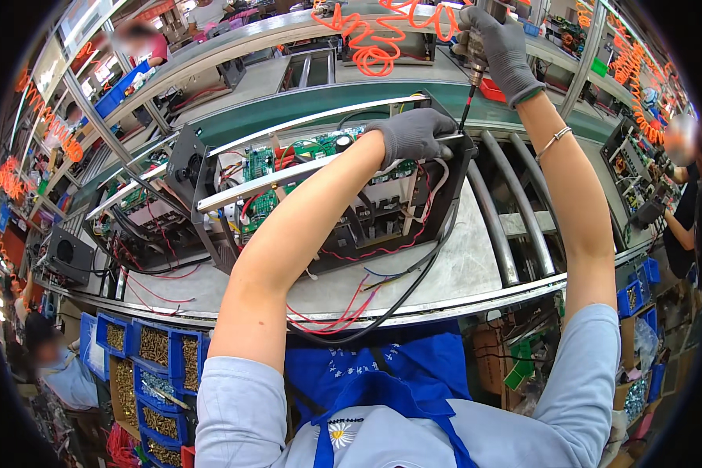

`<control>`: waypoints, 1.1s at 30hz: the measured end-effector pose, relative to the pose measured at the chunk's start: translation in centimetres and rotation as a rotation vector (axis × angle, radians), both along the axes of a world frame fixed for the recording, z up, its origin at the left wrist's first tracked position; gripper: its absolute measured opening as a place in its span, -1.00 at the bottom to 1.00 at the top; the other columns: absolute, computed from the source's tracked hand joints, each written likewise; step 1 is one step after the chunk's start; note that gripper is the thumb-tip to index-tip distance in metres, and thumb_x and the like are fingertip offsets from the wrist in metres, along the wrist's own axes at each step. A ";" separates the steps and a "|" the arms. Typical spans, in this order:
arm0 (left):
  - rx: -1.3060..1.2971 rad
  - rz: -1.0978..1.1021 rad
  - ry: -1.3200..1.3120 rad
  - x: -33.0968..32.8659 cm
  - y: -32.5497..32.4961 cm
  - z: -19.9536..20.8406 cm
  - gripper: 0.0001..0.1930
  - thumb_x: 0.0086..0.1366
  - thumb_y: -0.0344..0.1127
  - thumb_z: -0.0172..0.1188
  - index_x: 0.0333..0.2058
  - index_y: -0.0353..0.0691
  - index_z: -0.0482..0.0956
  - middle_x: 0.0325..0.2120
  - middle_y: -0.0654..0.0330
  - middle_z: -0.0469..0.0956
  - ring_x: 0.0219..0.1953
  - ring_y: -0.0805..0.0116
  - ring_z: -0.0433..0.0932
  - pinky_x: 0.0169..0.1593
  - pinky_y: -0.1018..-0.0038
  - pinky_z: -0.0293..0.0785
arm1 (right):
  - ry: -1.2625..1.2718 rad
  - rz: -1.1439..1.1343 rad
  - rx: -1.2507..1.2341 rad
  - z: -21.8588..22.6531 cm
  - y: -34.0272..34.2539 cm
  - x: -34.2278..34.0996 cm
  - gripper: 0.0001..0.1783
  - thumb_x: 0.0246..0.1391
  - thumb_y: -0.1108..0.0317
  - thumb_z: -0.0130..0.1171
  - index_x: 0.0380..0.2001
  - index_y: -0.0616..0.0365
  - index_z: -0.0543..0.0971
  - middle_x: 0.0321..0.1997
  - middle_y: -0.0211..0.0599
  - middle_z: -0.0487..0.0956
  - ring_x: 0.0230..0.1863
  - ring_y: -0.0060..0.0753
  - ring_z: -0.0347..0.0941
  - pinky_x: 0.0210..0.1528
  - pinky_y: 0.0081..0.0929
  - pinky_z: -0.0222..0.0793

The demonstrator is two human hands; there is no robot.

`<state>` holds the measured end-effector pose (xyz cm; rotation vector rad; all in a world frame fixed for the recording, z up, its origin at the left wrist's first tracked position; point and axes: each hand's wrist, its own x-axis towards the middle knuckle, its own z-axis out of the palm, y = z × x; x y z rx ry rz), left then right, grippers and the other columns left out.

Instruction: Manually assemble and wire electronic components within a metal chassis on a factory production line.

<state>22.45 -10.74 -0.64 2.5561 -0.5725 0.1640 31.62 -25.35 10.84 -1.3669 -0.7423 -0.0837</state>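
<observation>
My gloved right hand (505, 53) is wrapped around a power screwdriver (477, 69), held upright with its thin bit pointing down at the right end of an open machine chassis (444, 204). Whether the bit touches a screw there is too small to tell. My gloved left hand (418, 136) curls over the right end of the chassis's near metal rail (269, 179), close to the bit. Inside the frame sit green circuit boards (264, 209), along with red, white and black wires. Loose cables hang from its front over the bench.
A second open chassis (144, 214) stands at left. Steel rollers (495, 207) lie to the right. Blue bins (154, 343) of screws are at lower left. Coiled orange hoses (376, 48) hang above. Another person (682, 207) works at far right.
</observation>
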 end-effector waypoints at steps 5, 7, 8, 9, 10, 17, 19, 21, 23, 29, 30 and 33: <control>-0.063 -0.110 -0.058 0.4 0.7 -0.5 -0.51 0.05 -0.19 0.36 -0.04 -0.26 0.57 -0.26 -0.02 0.63 -0.23 0.09 0.59 -0.11 0.29 0.46 | -0.430 -0.047 -0.048 -1.0 1.2 3.8 -0.74 0.11 0.13 0.16 -0.38 0.11 0.59 -0.48 -0.46 0.53 -0.51 -0.60 0.48 -0.51 -0.55 0.35; -0.001 -0.065 -0.190 0.6 0.4 -1.0 -0.50 0.00 -0.18 0.38 -0.07 -0.26 0.59 -0.27 -0.04 0.63 -0.21 0.09 0.60 -0.12 0.27 0.47 | -0.238 0.023 0.031 -1.2 1.4 1.3 -0.69 0.14 0.15 0.15 -0.17 0.13 0.52 -0.41 -0.41 0.51 -0.43 -0.58 0.50 -0.46 -0.51 0.45; -0.021 -0.044 -0.116 0.6 -0.1 -1.0 -0.50 -0.02 -0.17 0.39 -0.08 -0.26 0.60 -0.27 -0.05 0.63 -0.20 0.07 0.60 -0.11 0.26 0.47 | -0.147 0.051 0.012 -1.2 1.0 0.8 -0.65 0.13 0.16 0.17 -0.11 0.16 0.49 -0.40 -0.39 0.51 -0.45 -0.58 0.50 -0.45 -0.52 0.49; -0.051 -0.050 -0.044 1.0 -1.2 -0.8 -0.50 -0.04 -0.17 0.40 -0.10 -0.26 0.61 -0.27 -0.06 0.63 -0.19 0.05 0.60 -0.10 0.25 0.48 | -0.131 0.127 -0.006 -1.2 0.1 2.5 -0.65 0.12 0.16 0.18 -0.14 0.18 0.51 -0.43 -0.40 0.51 -0.49 -0.58 0.49 -0.45 -0.55 0.49; -0.042 -0.032 -0.070 0.9 -1.1 -1.0 -0.51 -0.04 -0.17 0.40 -0.10 -0.26 0.62 -0.27 -0.06 0.64 -0.19 0.03 0.60 -0.09 0.25 0.48 | -0.135 0.086 -0.078 -1.2 0.3 2.3 -0.65 0.12 0.15 0.20 -0.16 0.20 0.53 -0.47 -0.42 0.50 -0.53 -0.59 0.47 -0.47 -0.53 0.49; -0.024 0.057 -0.058 -0.7 -0.6 -0.6 -0.53 -0.01 -0.15 0.40 -0.10 -0.19 0.64 -0.27 -0.02 0.65 -0.18 0.04 0.62 -0.09 0.26 0.48 | -0.075 0.026 -0.043 -1.2 1.7 -0.3 -0.66 0.10 0.15 0.21 -0.20 0.20 0.57 -0.47 -0.40 0.53 -0.52 -0.55 0.49 -0.45 -0.51 0.52; 0.030 0.082 -0.071 -1.1 -0.5 -0.3 -0.52 -0.02 -0.12 0.40 -0.09 -0.17 0.64 -0.27 -0.01 0.65 -0.18 0.05 0.62 -0.08 0.26 0.49 | -0.096 0.093 -0.004 -1.3 1.5 -0.3 -0.64 0.11 0.14 0.21 -0.17 0.21 0.57 -0.46 -0.38 0.53 -0.52 -0.55 0.49 -0.45 -0.49 0.52; 0.102 0.141 -0.152 -1.4 -1.5 0.5 -0.49 -0.03 0.02 0.38 -0.12 -0.12 0.66 -0.27 0.02 0.65 -0.17 0.06 0.63 -0.09 0.25 0.51 | -0.121 0.111 -0.058 -1.4 0.7 1.7 -0.62 0.13 0.13 0.21 -0.13 0.22 0.55 -0.46 -0.37 0.54 -0.52 -0.53 0.49 -0.46 -0.47 0.52; 0.116 0.341 -0.209 -1.9 -2.2 1.8 -0.48 -0.06 0.09 0.37 -0.17 -0.11 0.68 -0.31 0.04 0.66 -0.21 0.06 0.64 -0.12 0.25 0.54 | -0.119 0.134 -0.048 -1.2 1.0 2.9 -0.59 0.12 0.12 0.22 -0.11 0.23 0.55 -0.47 -0.34 0.55 -0.54 -0.51 0.49 -0.47 -0.49 0.50; -0.984 0.370 -0.400 -10.0 -5.3 0.5 -0.58 0.33 -0.03 0.14 -0.25 -0.37 0.63 -0.57 0.30 0.52 -0.52 0.54 0.37 -0.40 0.49 0.33 | -0.119 0.029 0.031 0.6 0.1 -4.4 -0.59 0.07 0.10 0.22 -0.17 0.23 0.56 -0.50 -0.31 0.56 -0.58 -0.46 0.54 -0.58 -0.56 0.43; -1.296 0.485 0.089 -14.3 -6.7 1.0 -0.61 0.39 -0.05 0.06 -0.19 -0.30 0.63 -0.66 0.44 0.30 -0.59 0.63 0.22 -0.50 0.56 0.16 | -0.064 0.030 0.137 0.1 -1.0 -6.5 -0.60 0.08 0.11 0.20 -0.17 0.24 0.56 -0.51 -0.32 0.55 -0.59 -0.47 0.53 -0.60 -0.57 0.42; -1.840 0.085 0.385 -24.1 -6.7 -5.5 -0.64 0.48 -0.23 -0.10 0.13 -0.29 0.38 -0.35 0.31 0.40 -0.38 0.58 0.39 -0.37 0.63 0.34 | -0.081 0.291 0.351 -0.8 -4.5 -14.4 -0.60 0.14 0.17 0.10 -0.09 0.27 0.50 -0.44 -0.29 0.53 -0.53 -0.49 0.50 -0.66 -0.57 0.41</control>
